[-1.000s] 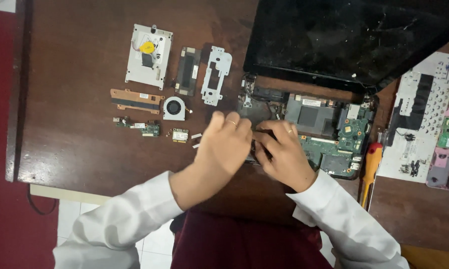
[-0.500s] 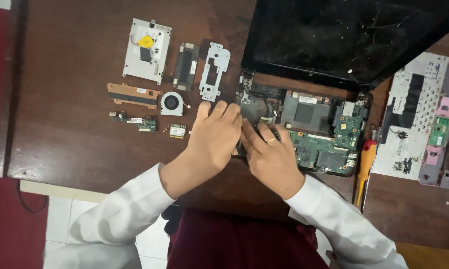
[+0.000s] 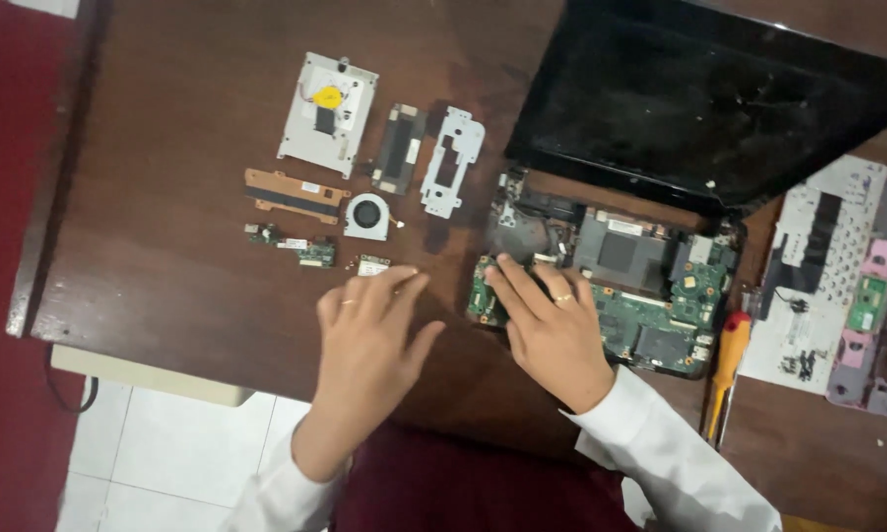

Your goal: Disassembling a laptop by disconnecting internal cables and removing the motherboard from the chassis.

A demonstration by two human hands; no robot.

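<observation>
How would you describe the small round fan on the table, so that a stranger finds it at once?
Start from the opened laptop on the dark wooden table and look left, to the removed parts laid in rows. The fan lies in the middle row, just right of the copper-coloured strip. It alone is round, white-framed with a dark centre; its neighbours are flat plates and boards.
</observation>
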